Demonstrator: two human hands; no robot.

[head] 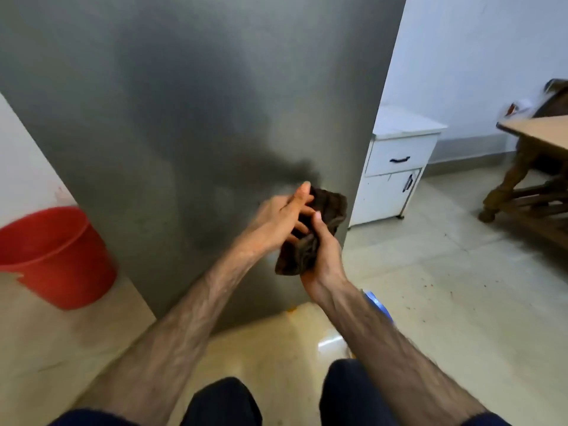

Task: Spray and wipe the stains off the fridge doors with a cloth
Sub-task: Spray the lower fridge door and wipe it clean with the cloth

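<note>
One view only, from the person's head, looking forward and steeply down. It sits close to the grey fridge door (pixel 184 118), which fills the far left and centre. Both forearms reach in from the near edge, knees below them. The floor (pixel 445 287) and a white cabinet (pixel 396 167) lie right.

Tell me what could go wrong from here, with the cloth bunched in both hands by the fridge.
1. The dark cloth is wadded between the left hand and right hand; wiping with it bunched may smear the fridge door.
2. The floor by the fridge looks glossy, possibly wet: a slip risk.
3. The red bucket stands close on the left and could get knocked.
</note>
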